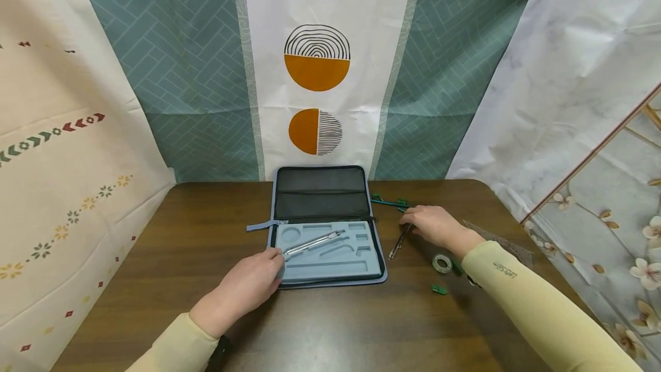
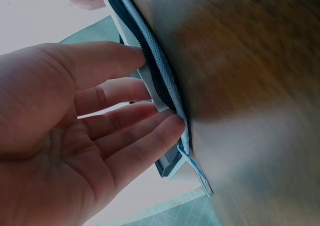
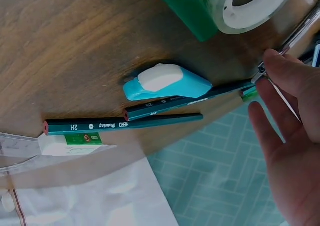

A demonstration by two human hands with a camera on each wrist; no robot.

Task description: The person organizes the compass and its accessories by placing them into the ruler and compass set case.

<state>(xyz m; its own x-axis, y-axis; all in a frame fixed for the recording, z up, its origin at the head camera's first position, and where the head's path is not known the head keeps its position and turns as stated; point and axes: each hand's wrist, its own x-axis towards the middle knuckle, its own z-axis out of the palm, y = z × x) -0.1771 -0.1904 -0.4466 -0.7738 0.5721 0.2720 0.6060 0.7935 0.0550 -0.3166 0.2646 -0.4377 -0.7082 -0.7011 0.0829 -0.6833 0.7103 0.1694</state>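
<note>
My left hand point(image 1: 253, 280) rests against the left edge of an open zip case point(image 1: 382, 271), thumb and fingertips touching its rim. A light blue moulded tray point(image 1: 330, 271) fills the case's lower half. One silver drawing compass point(image 1: 315, 243) lies slantwise on the tray, near several recesses. To the right of the case, my right hand point(image 1: 434, 224) pinches a second metal compass point(image 1: 399, 243) by its end, between thumb and index finger. The zip edge point(image 2: 157, 61) shows beneath the left fingers in the left wrist view.
Near the right hand lie a tape roll point(image 1: 442, 263), a small green piece point(image 1: 439, 290) and a clear ruler-like sheet point(image 1: 508, 243). The right wrist view shows dark green pencils point(image 3: 110, 125), a blue-white correction tape point(image 3: 192, 83) and an eraser point(image 3: 60, 146). Curtains hang behind the table.
</note>
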